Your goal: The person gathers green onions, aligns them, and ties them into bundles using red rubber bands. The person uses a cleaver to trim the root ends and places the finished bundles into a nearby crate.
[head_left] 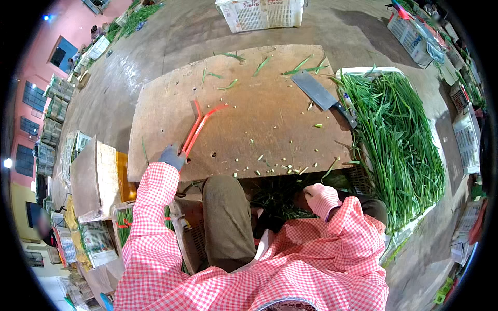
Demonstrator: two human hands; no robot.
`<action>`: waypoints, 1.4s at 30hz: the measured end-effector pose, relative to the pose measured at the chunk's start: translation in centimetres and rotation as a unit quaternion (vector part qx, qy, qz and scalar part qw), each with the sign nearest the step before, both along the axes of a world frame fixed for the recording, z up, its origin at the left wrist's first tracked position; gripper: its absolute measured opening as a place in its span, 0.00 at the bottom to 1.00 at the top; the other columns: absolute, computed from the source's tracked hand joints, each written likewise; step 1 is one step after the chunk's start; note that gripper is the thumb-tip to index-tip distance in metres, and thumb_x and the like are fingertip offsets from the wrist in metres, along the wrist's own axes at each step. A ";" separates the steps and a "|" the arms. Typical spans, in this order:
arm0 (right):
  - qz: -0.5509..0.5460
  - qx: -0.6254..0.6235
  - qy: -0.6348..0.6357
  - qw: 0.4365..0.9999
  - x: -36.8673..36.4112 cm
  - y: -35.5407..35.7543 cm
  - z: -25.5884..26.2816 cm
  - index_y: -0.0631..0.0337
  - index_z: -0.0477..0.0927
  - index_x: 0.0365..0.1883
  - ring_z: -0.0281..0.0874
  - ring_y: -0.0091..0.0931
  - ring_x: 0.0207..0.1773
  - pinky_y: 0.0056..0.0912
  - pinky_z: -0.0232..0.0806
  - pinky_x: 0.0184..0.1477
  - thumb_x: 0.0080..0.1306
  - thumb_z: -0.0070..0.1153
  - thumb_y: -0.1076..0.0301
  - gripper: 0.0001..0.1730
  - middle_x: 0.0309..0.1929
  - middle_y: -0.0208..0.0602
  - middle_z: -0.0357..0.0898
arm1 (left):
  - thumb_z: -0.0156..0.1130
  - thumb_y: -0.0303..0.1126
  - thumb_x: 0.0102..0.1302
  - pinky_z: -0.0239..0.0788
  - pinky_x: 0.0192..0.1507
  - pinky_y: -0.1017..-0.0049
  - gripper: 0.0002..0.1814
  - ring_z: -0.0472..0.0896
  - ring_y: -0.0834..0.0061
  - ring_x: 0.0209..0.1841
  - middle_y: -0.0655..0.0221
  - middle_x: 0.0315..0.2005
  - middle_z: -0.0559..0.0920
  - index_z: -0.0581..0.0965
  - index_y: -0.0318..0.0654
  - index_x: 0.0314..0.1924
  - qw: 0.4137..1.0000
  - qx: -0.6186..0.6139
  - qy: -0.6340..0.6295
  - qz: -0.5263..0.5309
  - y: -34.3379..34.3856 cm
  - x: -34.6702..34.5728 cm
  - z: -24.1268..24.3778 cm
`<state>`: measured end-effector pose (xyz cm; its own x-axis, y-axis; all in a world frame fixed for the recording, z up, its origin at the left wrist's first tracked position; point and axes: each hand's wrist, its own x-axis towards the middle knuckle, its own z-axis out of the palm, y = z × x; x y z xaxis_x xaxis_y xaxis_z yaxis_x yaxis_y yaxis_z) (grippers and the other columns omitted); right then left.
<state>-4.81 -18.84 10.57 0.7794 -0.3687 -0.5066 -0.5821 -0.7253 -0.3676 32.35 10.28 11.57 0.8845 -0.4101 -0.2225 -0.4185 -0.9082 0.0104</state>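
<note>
My left hand (pixel 173 156), in a dark grey glove, grips red ties (pixel 194 132) near the left front edge of a wooden board (pixel 241 116). The ties' two free ends spread apart and point away from me. My right hand (pixel 322 199), in a pink striped glove, is curled by my lap below the board's front edge, with nothing visible in it. A cleaver (pixel 316 91) with a black handle (pixel 344 115) lies at the board's right side. Cut stem bits (pixel 286 168) and loose green leaves (pixel 262 66) are scattered over the board.
A white crate heaped with long green leaves (pixel 397 144) stands against the board's right side. At left are a foam box (pixel 107 175) and a crate holding tied green bundles (pixel 124 223). Another white crate (pixel 264 17) stands on the floor beyond the board.
</note>
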 end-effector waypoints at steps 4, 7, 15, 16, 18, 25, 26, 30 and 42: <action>-0.013 0.004 0.012 1.000 0.0 -0.1 0.0 0.53 0.82 0.40 0.79 0.43 0.44 0.43 0.72 0.46 0.63 0.48 0.57 0.16 0.39 0.44 0.81 | 0.59 0.40 0.57 0.72 0.46 0.58 0.23 0.81 0.53 0.41 0.55 0.37 0.82 0.76 0.42 0.53 0.994 -0.074 0.038 0.066 0.7 1.7 -0.6; -0.012 0.002 0.003 1.000 -0.3 -0.1 -0.6 0.53 0.82 0.41 0.79 0.44 0.43 0.43 0.72 0.46 0.62 0.48 0.57 0.15 0.38 0.45 0.81 | 0.60 0.41 0.56 0.71 0.49 0.60 0.24 0.79 0.53 0.45 0.52 0.42 0.81 0.76 0.43 0.53 0.993 0.003 0.019 0.117 1.9 4.1 -0.2; 0.033 -0.005 0.008 0.999 -0.2 -0.4 0.3 0.54 0.82 0.36 0.80 0.43 0.39 0.45 0.73 0.40 0.61 0.48 0.58 0.14 0.37 0.42 0.81 | 0.58 0.44 0.61 0.68 0.54 0.60 0.30 0.74 0.48 0.53 0.46 0.51 0.74 0.68 0.37 0.60 0.991 -0.118 -0.026 -0.065 0.5 2.8 -1.0; 0.014 0.000 0.007 1.000 -0.4 -0.5 -0.4 0.55 0.83 0.36 0.80 0.43 0.39 0.44 0.73 0.39 0.61 0.49 0.59 0.14 0.36 0.42 0.82 | 0.56 0.45 0.63 0.68 0.54 0.60 0.30 0.74 0.48 0.53 0.43 0.52 0.73 0.67 0.35 0.61 0.992 -0.103 0.026 -0.067 -1.3 0.6 -0.5; -0.034 0.005 -0.043 0.998 -0.9 -0.4 -1.2 0.57 0.84 0.31 0.82 0.42 0.36 0.44 0.74 0.36 0.60 0.53 0.59 0.13 0.32 0.44 0.82 | 0.54 0.46 0.65 0.68 0.53 0.59 0.30 0.74 0.47 0.53 0.41 0.52 0.73 0.66 0.34 0.61 0.994 -0.039 0.001 -0.105 -3.5 -0.9 -0.5; -0.111 -0.001 -0.080 0.991 -4.1 -1.1 1.9 0.54 0.82 0.35 0.80 0.43 0.39 0.44 0.73 0.40 0.62 0.49 0.58 0.14 0.34 0.42 0.82 | 0.58 0.42 0.59 0.71 0.42 0.56 0.24 0.80 0.48 0.41 0.44 0.38 0.81 0.74 0.32 0.50 0.977 -0.077 -0.064 -0.187 -7.8 0.3 -3.7; -0.102 -0.012 -0.093 0.990 -4.3 -1.6 2.8 0.55 0.82 0.35 0.80 0.43 0.40 0.44 0.73 0.42 0.62 0.49 0.58 0.14 0.37 0.43 0.81 | 0.60 0.41 0.58 0.72 0.38 0.57 0.20 0.81 0.51 0.36 0.46 0.32 0.81 0.76 0.31 0.43 0.974 -0.044 -0.071 -0.211 -7.1 3.5 -5.3; -0.189 -0.047 -0.164 0.967 -10.4 -4.6 7.4 0.54 0.81 0.41 0.79 0.44 0.44 0.44 0.72 0.45 0.61 0.50 0.58 0.15 0.41 0.44 0.81 | 0.58 0.42 0.58 0.67 0.54 0.59 0.28 0.76 0.47 0.50 0.42 0.48 0.76 0.71 0.33 0.56 0.987 -0.032 0.036 -0.153 -12.8 1.2 -4.2; -0.396 -0.197 0.026 0.896 -28.5 -11.6 11.6 0.56 0.66 0.63 0.75 0.42 0.53 0.42 0.71 0.50 0.45 0.68 0.45 0.48 0.53 0.49 0.74 | 0.67 0.34 0.53 0.68 0.50 0.66 0.28 0.75 0.59 0.48 0.53 0.44 0.75 0.72 0.37 0.54 0.858 -0.356 0.071 -0.364 -23.4 -16.8 3.4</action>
